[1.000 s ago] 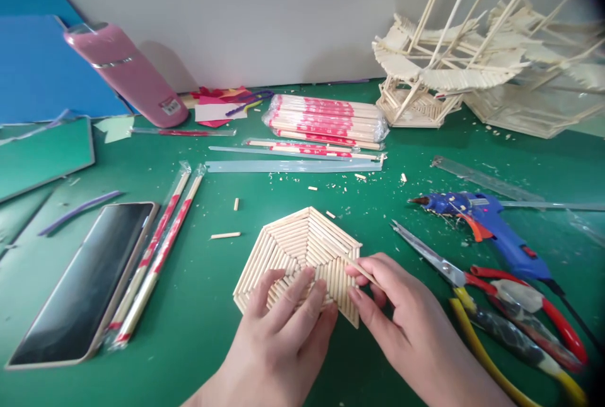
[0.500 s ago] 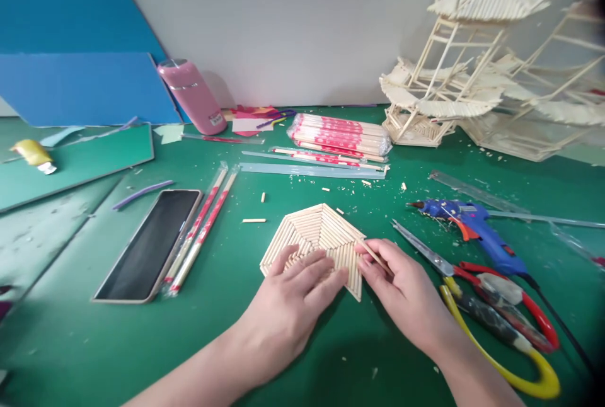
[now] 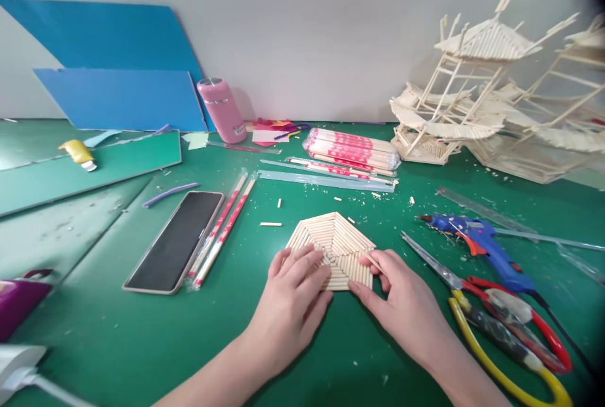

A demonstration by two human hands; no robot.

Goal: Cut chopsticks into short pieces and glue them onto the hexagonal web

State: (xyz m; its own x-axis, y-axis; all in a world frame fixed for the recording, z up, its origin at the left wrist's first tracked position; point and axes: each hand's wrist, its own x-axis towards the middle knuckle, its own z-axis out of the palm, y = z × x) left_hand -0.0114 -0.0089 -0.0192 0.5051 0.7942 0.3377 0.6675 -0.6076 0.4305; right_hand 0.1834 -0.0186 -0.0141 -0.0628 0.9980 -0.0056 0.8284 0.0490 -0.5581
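The green mat point(image 3: 142, 344) covers the worktop, and against the wall at its far right corner stand my finished stick towers point(image 3: 477, 104), tiered roofs and all. At the far left edge lean the blue boards point(image 3: 118, 85), with the pink flask point(image 3: 221, 109) beside them. A wrapped bundle of chopsticks point(image 3: 352, 149) lies toward the far middle, a phone point(image 3: 176, 240) face up left of centre, and the blue glue gun point(image 3: 477, 240) and the scissors point(image 3: 472, 284) along the right edge.

In the middle of the near edge lies the hexagon panel point(image 3: 333, 246), made of sticks laid in rings. My left hand point(image 3: 293, 297) lies flat on its near left part, fingers spread and pressing down. My right hand point(image 3: 401, 297) pinches a short stick point(image 3: 377, 263) at the panel's right edge.

I judge the panel nearly filled, all six wedges looking closed; what seems left is fitting this last piece at the rim and fixing it.
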